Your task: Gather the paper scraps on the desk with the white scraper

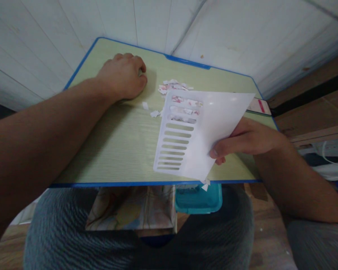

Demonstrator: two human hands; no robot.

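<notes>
My right hand (242,140) grips the right part of a white slotted plastic sheet (211,127), thumb on top, tilted over the table. Several long slots run down the sheet's left side. Behind it lies a pile of torn paper scraps (173,85), partly showing through the upper slots. A few loose scraps (154,113) lie to the left. At the sheet's lower corner, small paper bits (205,185) show at the table's front edge, above a teal plastic container (198,204). My left hand (124,77) rests on the table, fingers curled closed; whatever is inside is hidden.
The light green folding table (115,150) has a blue rim and stands against a white plank wall (115,18). A phone (259,106) lies at its right edge. Below the front edge is a patterned box or bag (135,208) between my legs. Cardboard (312,108) stands at right.
</notes>
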